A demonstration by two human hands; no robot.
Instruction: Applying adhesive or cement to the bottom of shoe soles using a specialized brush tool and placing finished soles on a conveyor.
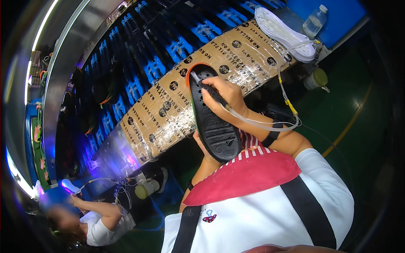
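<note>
A black shoe sole (217, 130) with an orange-red rim at its toe is tilted in front of my apron, its inner face with holes and ridges toward me. My left hand (204, 148) grips its left edge near the heel, and most of those fingers are hidden beneath it. Closed around a slim black-handled brush (214, 95), my right hand (225, 93) is over the upper half of the sole. The pale tip of the brush is at the inside of the toe. From the handle's rear, a clear tube (270, 126) loops past my right forearm.
A bench ledge covered in printed brown tape (168, 114) runs diagonally behind the sole. On its far right are a white sole (284, 33) and a clear bottle (314, 23). Beyond lies a dark rack with blue pieces (179, 48). At lower left, a co-worker (101, 217) holds a pale sole.
</note>
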